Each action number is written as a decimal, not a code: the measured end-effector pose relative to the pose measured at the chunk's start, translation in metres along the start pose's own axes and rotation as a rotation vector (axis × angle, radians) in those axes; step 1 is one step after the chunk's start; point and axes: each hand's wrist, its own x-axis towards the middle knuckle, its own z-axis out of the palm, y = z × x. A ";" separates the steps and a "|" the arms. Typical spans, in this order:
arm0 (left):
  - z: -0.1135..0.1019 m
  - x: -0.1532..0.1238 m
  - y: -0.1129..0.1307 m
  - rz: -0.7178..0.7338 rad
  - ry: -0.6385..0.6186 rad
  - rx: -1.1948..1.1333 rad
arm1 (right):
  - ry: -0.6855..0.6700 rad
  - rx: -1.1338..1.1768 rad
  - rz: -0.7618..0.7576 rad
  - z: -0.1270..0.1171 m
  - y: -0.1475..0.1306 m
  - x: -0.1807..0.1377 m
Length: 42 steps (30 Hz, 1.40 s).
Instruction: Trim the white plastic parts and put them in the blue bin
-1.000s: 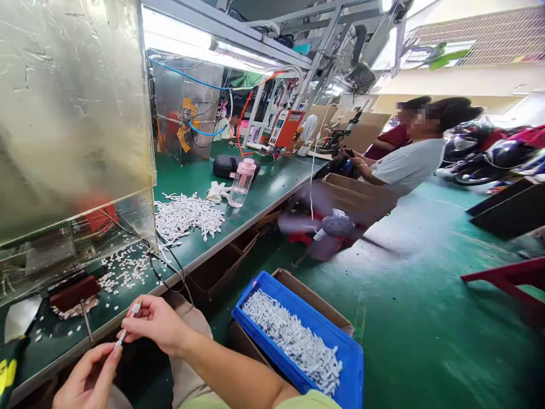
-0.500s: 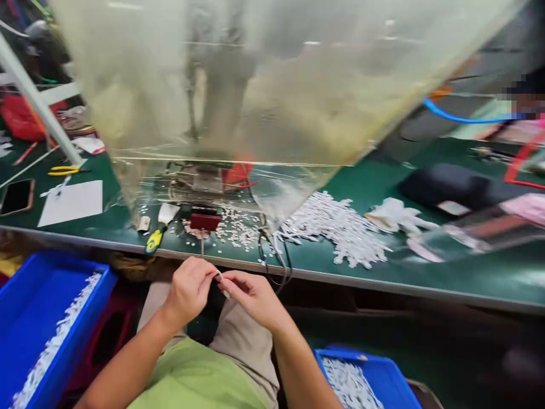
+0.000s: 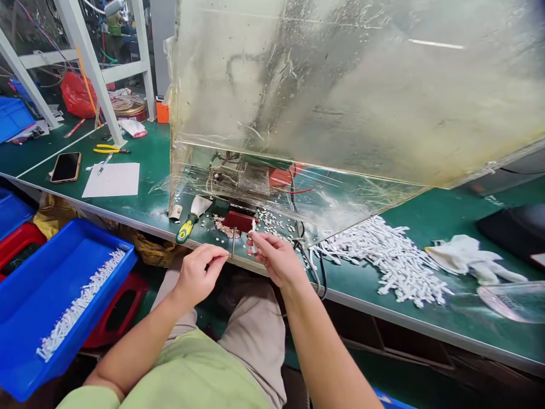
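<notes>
A small white plastic piece (image 3: 254, 226) stands upright between the thumb and fingers of my right hand (image 3: 276, 258), in front of a dark red block (image 3: 239, 221) on the bench. My left hand (image 3: 201, 274) is closed in a pinch at the bench edge, its fingertips beside the lower end of a thin metal rod (image 3: 233, 245). Whether they touch the rod or hold something tiny, I cannot tell. Small white bits (image 3: 272, 222) lie scattered around the block. To the right spreads a heap of white plastic pieces (image 3: 387, 255).
A clear plastic shield (image 3: 340, 102) hangs over the bench. A green-and-yellow scraper (image 3: 187, 227), paper (image 3: 111, 180), phone (image 3: 66, 167) and yellow-handled pliers (image 3: 106, 149) lie left. A white glove (image 3: 462, 255) lies right. At lower left is a blue bin (image 3: 46, 272) with white pieces.
My hands have moved apart. The right one has risen toward the red block with the white piece; the left stays low near the rod. The view has turned left.
</notes>
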 end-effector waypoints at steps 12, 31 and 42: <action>-0.008 -0.009 -0.010 -0.078 0.034 -0.044 | 0.098 0.345 0.285 0.041 -0.005 0.039; -0.016 -0.013 -0.012 -0.110 0.048 -0.046 | 0.220 0.358 0.236 0.052 -0.004 0.041; -0.025 -0.013 -0.021 -0.195 0.043 -0.073 | 0.034 -0.113 0.064 0.000 -0.015 0.024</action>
